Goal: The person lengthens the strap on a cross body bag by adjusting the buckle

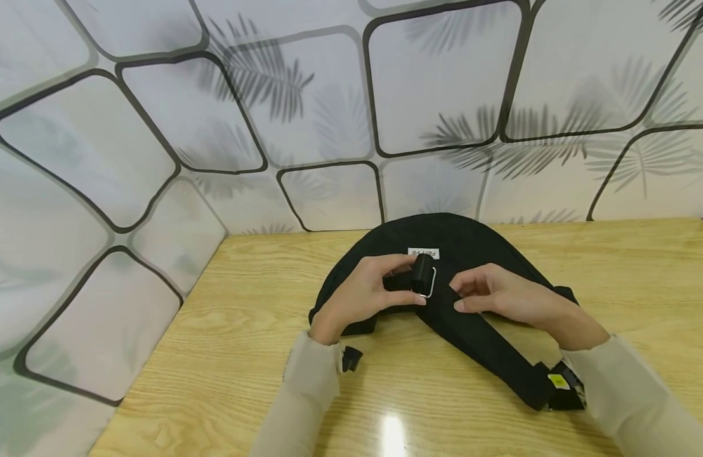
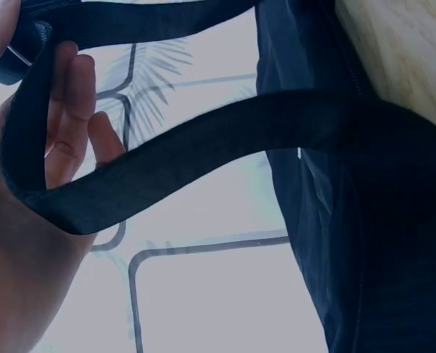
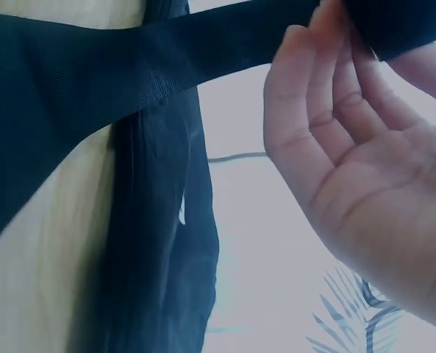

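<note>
A black crescent-shaped fabric bag (image 1: 443,231) with a small white label (image 1: 430,253) lies on the table. Above its front edge, my left hand (image 1: 365,289) pinches a folded part of the black strap (image 1: 424,273) beside a metal-framed slider (image 1: 433,284). In the left wrist view the strap (image 2: 181,165) loops past the palm and fingers. My right hand (image 1: 500,295) pinches the same strap to the right of the slider, between curled fingers and thumb. From there the wide strap section (image 1: 494,349) slopes down to the right.
A black buckle piece (image 1: 351,358) sits by the left sleeve. Near the right sleeve is a black end with a yellow tag (image 1: 559,381). The wooden table (image 1: 243,298) meets a patterned wall covering (image 1: 328,197) at the back and left.
</note>
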Tool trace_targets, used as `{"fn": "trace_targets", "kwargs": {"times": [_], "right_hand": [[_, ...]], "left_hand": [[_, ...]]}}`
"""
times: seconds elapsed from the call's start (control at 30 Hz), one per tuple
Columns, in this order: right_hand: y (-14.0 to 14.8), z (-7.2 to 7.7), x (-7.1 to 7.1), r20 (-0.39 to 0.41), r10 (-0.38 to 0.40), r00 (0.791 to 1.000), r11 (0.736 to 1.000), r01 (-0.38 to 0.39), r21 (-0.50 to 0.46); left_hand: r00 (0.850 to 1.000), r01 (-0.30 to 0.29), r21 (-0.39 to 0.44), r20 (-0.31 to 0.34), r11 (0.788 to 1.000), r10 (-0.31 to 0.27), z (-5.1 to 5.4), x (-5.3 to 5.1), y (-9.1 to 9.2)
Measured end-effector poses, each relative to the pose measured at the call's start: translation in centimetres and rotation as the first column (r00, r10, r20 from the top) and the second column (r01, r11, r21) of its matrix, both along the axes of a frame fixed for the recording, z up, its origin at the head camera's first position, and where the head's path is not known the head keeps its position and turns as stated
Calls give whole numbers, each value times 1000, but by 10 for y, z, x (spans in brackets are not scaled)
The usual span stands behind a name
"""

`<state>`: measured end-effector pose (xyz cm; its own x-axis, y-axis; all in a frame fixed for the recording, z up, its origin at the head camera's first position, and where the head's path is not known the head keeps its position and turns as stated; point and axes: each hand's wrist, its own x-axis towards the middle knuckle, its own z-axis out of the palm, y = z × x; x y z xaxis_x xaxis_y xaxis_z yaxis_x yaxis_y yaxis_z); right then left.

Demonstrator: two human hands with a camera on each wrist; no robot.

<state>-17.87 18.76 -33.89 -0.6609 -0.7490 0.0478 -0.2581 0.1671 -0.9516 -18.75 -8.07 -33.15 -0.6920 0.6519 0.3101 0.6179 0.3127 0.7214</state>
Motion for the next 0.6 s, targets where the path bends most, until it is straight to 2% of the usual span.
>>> {"fn": "trace_targets", "kwargs": {"times": [0.13, 0.27, 0.33, 0.4, 0.5, 0.57, 0.6], "right_hand": [[4, 1, -1, -69, -37, 997, 998, 41, 50], [7, 2, -2, -176, -106, 979, 985, 128, 116], [10, 2, -3, -198, -105, 975, 981, 135, 143], [12, 2, -3, -196, -62, 979, 982, 95, 162], [13, 1, -5, -179, 56, 982, 985, -25, 173], [14, 0, -5, -200, 115, 973, 981, -79, 177], [14, 0, -5, -234, 125, 964, 980, -82, 183]], "left_hand": [[1000, -23, -16, 13, 1000, 23, 2, 1, -2], [1000, -25, -20, 14, 999, 25, 3, 1, -2], [999, -33, -21, -4, 999, 33, 3, 1, -3], [998, -51, -23, -35, 998, 50, 3, 0, -5], [994, -74, -19, -80, 997, 73, 4, 0, -8], [992, -86, -22, -99, 996, 83, 5, -1, -10], [991, -86, -21, -103, 996, 83, 5, -1, -10]]}}
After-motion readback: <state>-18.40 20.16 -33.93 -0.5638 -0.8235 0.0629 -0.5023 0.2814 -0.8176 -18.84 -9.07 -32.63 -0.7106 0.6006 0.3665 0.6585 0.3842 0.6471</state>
